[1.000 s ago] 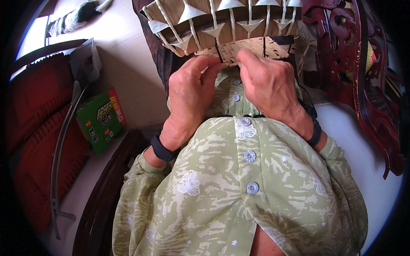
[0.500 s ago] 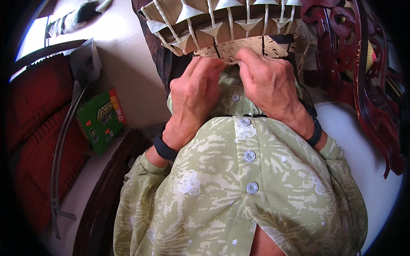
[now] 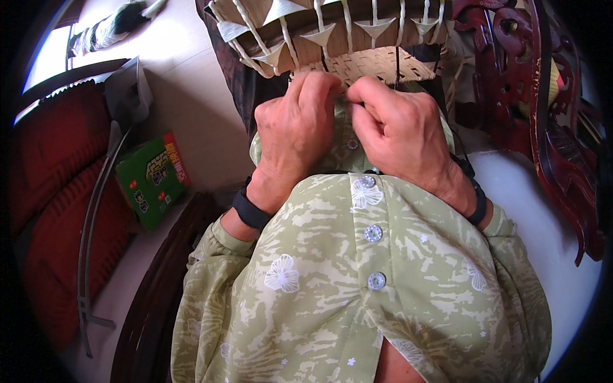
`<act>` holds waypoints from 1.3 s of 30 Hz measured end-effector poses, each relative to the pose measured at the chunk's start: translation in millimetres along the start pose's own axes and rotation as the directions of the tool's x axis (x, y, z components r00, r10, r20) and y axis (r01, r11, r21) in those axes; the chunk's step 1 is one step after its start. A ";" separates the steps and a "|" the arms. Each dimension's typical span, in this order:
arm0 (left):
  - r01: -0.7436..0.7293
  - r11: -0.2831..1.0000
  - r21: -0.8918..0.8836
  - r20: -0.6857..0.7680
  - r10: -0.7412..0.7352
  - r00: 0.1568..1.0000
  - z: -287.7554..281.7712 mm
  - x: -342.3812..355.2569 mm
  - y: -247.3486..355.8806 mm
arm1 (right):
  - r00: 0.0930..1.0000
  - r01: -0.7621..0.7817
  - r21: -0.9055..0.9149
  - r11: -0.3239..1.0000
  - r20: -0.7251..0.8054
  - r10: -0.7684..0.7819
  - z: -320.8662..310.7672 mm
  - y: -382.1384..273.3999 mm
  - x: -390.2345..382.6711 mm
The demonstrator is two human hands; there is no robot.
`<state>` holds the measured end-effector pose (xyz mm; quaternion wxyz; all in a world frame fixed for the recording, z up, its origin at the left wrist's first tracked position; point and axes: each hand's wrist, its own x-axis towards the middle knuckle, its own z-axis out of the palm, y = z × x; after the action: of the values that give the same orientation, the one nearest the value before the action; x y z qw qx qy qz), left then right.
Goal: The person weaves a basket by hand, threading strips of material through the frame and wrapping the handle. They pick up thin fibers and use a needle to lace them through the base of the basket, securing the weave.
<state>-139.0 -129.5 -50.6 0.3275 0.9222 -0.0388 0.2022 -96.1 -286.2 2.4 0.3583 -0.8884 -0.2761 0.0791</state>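
In front of my chest, both hands are closed with their fingertips almost meeting. My left hand (image 3: 297, 124) is curled in a pinch and covers the near left part of a pale woven-strip panel (image 3: 377, 66). My right hand (image 3: 402, 124) has its thumb and forefinger pinched by the panel's near edge. Whatever the fingers hold is hidden behind them. Above the panel curves a band of dried leaf (image 3: 325, 33), bound with twisted pale cords and folded triangular points. Dark cords hang from the band down across the panel.
Carved dark-red wooden furniture (image 3: 539, 115) stands close on my right. To my left are a green box (image 3: 151, 179), a long-handled dustpan (image 3: 105, 185) and red cushions (image 3: 60, 210). A black-and-white bundle (image 3: 115, 29) lies on the floor at the far left.
My left hand has moved up slightly over the panel's left part, and my right hand has shifted left and down a little. The leaf band has moved slightly up and right.
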 end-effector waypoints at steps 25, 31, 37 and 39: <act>0.331 0.827 -0.453 0.178 -0.280 0.943 -11.0 -16.5 5.4 | 0.997 0.044 0.186 0.982 0.060 -0.056 -2.5 19.4 19.4; 0.416 0.642 -0.644 0.258 -0.329 0.908 -17.6 -16.4 -0.1 | 0.998 0.065 0.098 0.993 -0.006 -0.064 12.3 10.7 14.8; 0.539 0.546 -0.641 0.308 -0.460 0.833 -19.3 -12.8 4.1 | 1.000 0.006 0.161 0.987 0.004 -0.006 11.7 8.6 13.4; 0.536 0.529 -0.658 0.296 -0.473 0.830 -19.2 -10.6 6.0 | 1.000 -0.015 0.134 0.991 0.024 0.012 13.6 9.8 12.3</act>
<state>-156.5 -123.0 -37.8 0.7024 0.6972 0.1404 0.0295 -86.1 -277.2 -13.5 0.4136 -0.8630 -0.2683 0.1102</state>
